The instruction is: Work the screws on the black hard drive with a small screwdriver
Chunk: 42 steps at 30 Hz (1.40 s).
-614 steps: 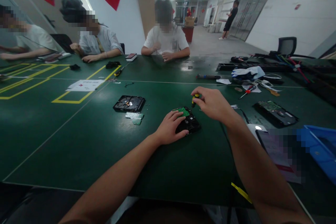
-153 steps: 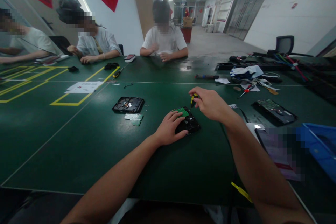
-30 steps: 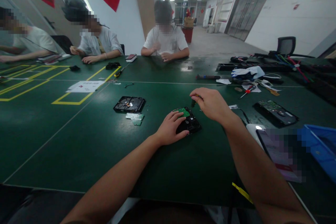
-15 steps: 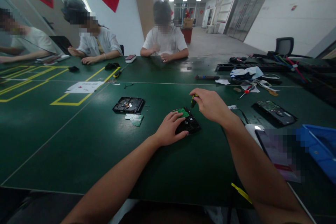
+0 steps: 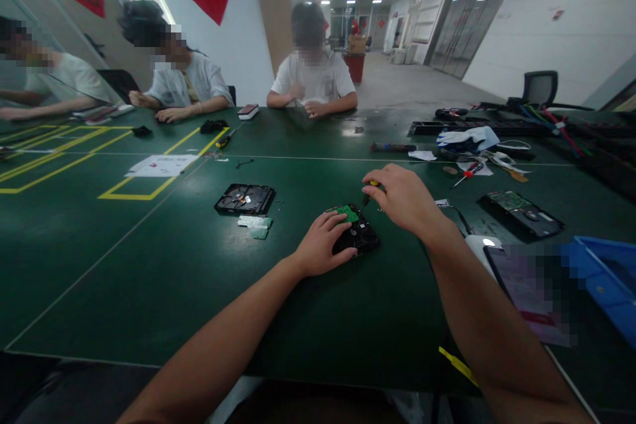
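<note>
Your left hand (image 5: 322, 242) lay on the near-left part of the hard drive (image 5: 362, 236); the fingers were loosely spread across its top and the thumb ran along its near edge, so the hand pressed down on the drive rather than clasping it; the drive itself sat flat on the green table (image 5: 149, 265), just ahead of you and a little right of centre, with its green circuit board (image 5: 346, 212) facing up at the far-left corner.

Your right hand (image 5: 405, 200) hovered just beyond the drive; its fingertips were bunched together and pinched the yellow top of a small screwdriver (image 5: 366, 196); the tool stood nearly upright, its dark shaft pointing down at the drive's far edge beside the circuit board; whether the tip sat in a screw was too small to tell.

To the left, well apart from your hands, a second drive (image 5: 244, 199) lay open, with a loose pale board (image 5: 256, 224) just in front of it; to the right another drive (image 5: 521, 209) rested board-up, and a blue bin (image 5: 603, 275) stood near the table's edge; a red-handled screwdriver (image 5: 467, 174) lay farther back; across the table, other people sat with their hands on the surface.
</note>
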{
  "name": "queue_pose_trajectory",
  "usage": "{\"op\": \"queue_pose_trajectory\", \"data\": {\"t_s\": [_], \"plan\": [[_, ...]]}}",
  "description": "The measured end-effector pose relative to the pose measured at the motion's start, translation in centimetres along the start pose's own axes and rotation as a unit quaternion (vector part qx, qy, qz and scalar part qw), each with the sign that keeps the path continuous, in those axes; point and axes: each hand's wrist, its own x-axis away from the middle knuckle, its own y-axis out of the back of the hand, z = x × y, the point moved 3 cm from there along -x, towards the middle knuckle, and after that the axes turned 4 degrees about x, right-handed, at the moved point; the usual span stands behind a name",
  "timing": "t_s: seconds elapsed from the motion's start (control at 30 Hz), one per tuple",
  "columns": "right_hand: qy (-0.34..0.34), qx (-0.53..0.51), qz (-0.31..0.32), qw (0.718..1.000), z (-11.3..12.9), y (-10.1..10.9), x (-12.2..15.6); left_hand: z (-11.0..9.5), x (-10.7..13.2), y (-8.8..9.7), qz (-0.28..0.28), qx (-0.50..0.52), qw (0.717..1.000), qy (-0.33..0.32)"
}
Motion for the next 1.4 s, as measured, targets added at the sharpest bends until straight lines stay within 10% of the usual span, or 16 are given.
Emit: {"op": "queue_pose_trajectory", "data": {"t_s": [1.4], "plan": [[0.034,-0.017,0.037,0.999,0.5,-0.6,0.2,0.1,0.0,-0.1,0.002,0.007,1.000,0.005]]}}
